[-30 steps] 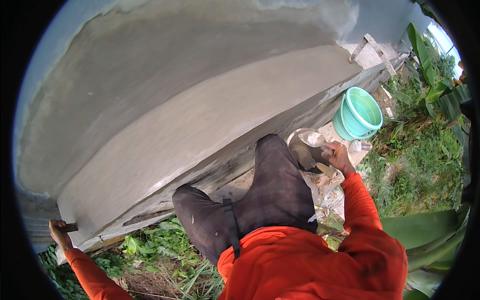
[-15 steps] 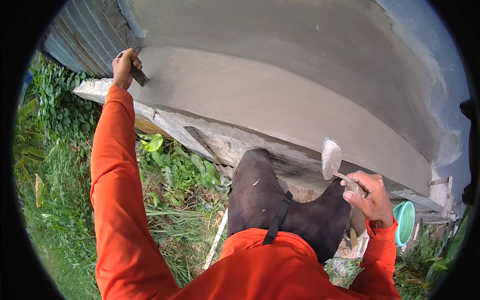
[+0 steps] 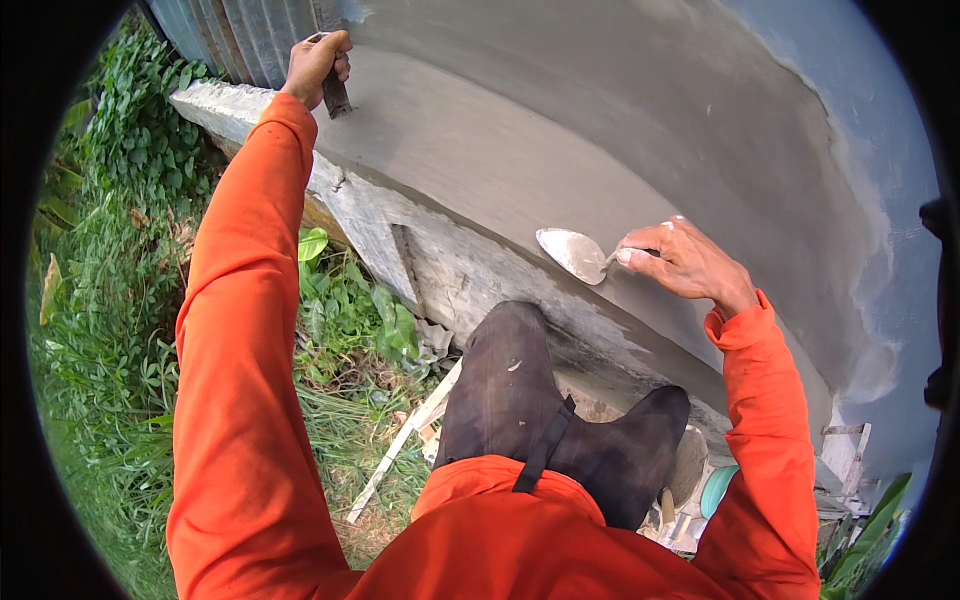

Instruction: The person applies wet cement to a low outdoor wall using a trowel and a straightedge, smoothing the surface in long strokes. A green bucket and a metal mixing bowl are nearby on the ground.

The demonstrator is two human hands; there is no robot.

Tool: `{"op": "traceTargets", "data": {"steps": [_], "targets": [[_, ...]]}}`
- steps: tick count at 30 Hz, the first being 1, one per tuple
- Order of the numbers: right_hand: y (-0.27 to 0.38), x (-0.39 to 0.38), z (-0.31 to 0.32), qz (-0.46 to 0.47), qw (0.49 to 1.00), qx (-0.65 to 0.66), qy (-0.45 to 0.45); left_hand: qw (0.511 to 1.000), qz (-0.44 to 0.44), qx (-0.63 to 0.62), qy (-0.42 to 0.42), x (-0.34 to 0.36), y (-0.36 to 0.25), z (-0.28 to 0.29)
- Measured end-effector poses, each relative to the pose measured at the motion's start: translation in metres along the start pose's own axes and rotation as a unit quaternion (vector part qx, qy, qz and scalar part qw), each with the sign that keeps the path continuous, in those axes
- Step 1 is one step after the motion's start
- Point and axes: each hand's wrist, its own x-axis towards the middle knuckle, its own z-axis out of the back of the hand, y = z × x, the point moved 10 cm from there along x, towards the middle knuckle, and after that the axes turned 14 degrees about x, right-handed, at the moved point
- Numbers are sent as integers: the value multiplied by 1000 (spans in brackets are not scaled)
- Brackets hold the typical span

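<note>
At the far left end of a smooth grey plastered ledge (image 3: 480, 140), my left hand (image 3: 318, 66) is closed round a dark, narrow, flat-edged tool (image 3: 337, 97). That tool rests against the plaster, and its grip is hidden by my fingers. My right hand (image 3: 690, 258) grips a small pointing trowel (image 3: 572, 254) by its handle. Its leaf-shaped blade, smeared with pale mortar, is over the front edge of the ledge and points left. Behind the ledge rises a wall (image 3: 660, 90) with darker grey plaster on it.
Corrugated metal sheeting (image 3: 245, 45) adjoins the ledge at the far left. Plants (image 3: 110, 330) grow on the left, and a wooden strip (image 3: 405, 440) lies in the grass. A turquoise basin (image 3: 718, 490) is partly behind my right sleeve. A small wooden frame (image 3: 845, 455) stands at the right.
My right hand has lifted the trowel up and left over the ledge, turning its blade leftward. The view has shifted, and my left hand still holds its tool at the ledge's end.
</note>
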Motion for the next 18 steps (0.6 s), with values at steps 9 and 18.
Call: {"op": "traceTargets", "data": {"steps": [9, 18], "targets": [[5, 15, -2, -30, 999, -31, 15, 1000, -9, 10, 8, 0, 1, -2], [29, 24, -3, -16, 987, -157, 14, 1000, -9, -4, 8, 1, 2, -1]]}}
